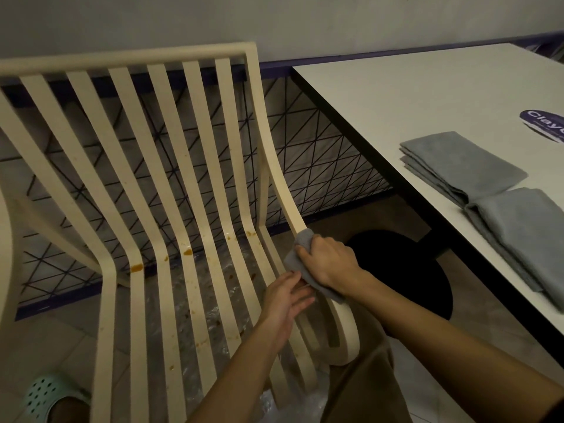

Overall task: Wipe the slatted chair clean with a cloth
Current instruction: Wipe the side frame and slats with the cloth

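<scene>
**Working the cloth down the chair's right-hand rail**

I have the grey cloth [300, 244] bunched in my right hand [328, 264], fingers curled over it and round the outer rail [291, 209] of the slatted chair [128, 58], just where the backrest bends into the seat. Wrapping the cloth round the rail lets one pass catch the face and both edges. My left hand [287, 297] lies just below, fingers fairly straight, resting against the same rail beside the trailing end of the cloth. It grips nothing that I can see. I judge it is there to steady the chair so the rail does not shift under the rubbing.

The chair stands in front of me with its back to the wire mesh panel [320, 141], its right side next to the tabletop [412, 96]. Orange-brown stains [136, 267] sit in the bend of several slats and dot the seat slats further forward, so most of the job looks still to be done. The rail under my hands seems a side start before the messier middle. A crinkled plastic sheet [210, 267] shows through the gaps under the seat, probably laid to catch whatever drips.

Two stacks of folded grey cloths [464, 166] [525, 233] wait on the tabletop within easy reach of my right arm, handy for swapping once this one is soiled. The sticky-looking spots in the bends will likely need firmer pressure, and the narrow gaps between slats a fingertip pushed into the cloth
</scene>
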The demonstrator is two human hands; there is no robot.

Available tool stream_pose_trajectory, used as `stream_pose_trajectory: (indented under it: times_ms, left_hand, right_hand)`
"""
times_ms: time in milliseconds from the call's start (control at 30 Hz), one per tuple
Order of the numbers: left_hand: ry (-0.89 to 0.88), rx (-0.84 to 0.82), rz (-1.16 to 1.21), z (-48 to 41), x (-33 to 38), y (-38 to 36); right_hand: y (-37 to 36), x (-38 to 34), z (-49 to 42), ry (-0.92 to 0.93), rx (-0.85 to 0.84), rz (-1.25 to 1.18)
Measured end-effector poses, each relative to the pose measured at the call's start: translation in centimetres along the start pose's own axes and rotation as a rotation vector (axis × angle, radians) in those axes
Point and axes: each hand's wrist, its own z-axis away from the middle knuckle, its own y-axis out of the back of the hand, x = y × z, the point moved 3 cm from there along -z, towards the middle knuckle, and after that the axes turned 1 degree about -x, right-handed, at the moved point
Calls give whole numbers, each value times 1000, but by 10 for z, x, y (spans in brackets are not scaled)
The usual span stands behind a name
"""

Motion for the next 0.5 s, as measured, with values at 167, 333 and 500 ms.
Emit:
stream_pose_trajectory:
  times_ms: [167, 333, 500]
  left_hand:
    - [21, -30, 41, 0, -6, -4]
    - [-22, -51, -47, 3, -6, -8]
    - [-58, -101, -235, 8, -5, -20]
  right_hand:
    - [-2, -2, -17, -9, -5, -24]
    - [1, -7, -36, 1, 11, -35]
    - [5, -14, -56, -4, 10, -48]
